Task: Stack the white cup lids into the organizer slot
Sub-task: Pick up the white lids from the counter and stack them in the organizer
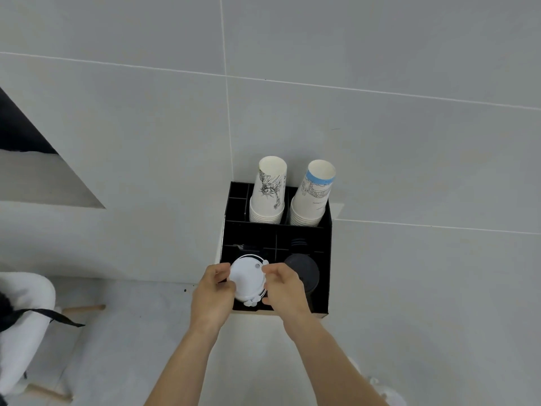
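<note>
At the front left slot of the black organizer point(330, 259), a stack of white lids point(247, 279) sits tilted, its top face turned up toward the camera, with a small hole near the upper right edge. The lower lids of the stack show as rims and tabs fanned out below and to the right of the top one. The stack lies in the mouth of that slot; how deep it has gone in is hard to judge, since the hands cover both sides.

The left hand point(212, 294) grips the stack's left edge, thumb and fingers curled in and pinching the rim. The right hand point(285, 288) grips the right edge the same way, fingertips pressed onto the rim near the hole, the other fingers bent together. Both forearms reach in from the bottom of the view.

In the organizer's front right slot, just beside the white stack, is a stack of black lids point(304, 272), partly covered by the right hand. In the organizer's back row stand 2 stacks of paper cups, upside down: the left cups point(268, 194) bear a black line drawing, the right cups point(313, 197) a blue band. The organizer's small back-left compartments look dark. The organizer stands against a grey tiled wall point(380, 54).
</note>
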Demonstrator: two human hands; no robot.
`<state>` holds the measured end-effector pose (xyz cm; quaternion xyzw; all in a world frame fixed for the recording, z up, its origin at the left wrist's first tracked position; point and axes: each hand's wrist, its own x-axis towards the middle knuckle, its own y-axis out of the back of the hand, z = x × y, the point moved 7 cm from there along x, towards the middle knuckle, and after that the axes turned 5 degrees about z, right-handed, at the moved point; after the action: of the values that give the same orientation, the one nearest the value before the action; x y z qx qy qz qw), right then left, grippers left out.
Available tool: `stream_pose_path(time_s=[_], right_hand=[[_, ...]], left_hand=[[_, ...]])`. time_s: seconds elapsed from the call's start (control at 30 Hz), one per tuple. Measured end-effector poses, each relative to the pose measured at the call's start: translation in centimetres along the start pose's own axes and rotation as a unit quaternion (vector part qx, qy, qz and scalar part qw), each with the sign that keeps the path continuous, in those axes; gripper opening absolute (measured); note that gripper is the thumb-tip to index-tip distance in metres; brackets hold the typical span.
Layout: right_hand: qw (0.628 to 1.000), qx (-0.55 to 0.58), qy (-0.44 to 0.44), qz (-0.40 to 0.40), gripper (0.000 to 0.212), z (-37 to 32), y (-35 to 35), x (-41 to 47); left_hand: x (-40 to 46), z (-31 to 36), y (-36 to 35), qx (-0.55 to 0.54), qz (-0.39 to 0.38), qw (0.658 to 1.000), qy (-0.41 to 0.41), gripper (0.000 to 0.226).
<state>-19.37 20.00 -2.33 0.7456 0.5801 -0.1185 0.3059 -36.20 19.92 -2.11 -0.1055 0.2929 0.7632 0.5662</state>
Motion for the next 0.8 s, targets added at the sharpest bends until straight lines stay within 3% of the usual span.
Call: stream_pose_path(time_s=[0.5,0.63,0.8], right_hand=[[1.000,-0.016,-0.005,-0.016,0.034,0.1,-1.0,0.3],[0.999,-0.022,0.028,0.004,0.031,0.0,0.0,-0.1],[0.998,0.052,0.015,0.029,0.026,0.6,3.7,-1.4]], left_hand=[[0.3,-0.5,-0.8,0.071,-0.020,0.997,-0.031,0.047],[-0.1,-0.2,-0.4,0.086,0.009,0.995,-0.053,0.048],[-1.9,-0.1,0.1,0.059,0.050,0.993,-0.085,0.040]])
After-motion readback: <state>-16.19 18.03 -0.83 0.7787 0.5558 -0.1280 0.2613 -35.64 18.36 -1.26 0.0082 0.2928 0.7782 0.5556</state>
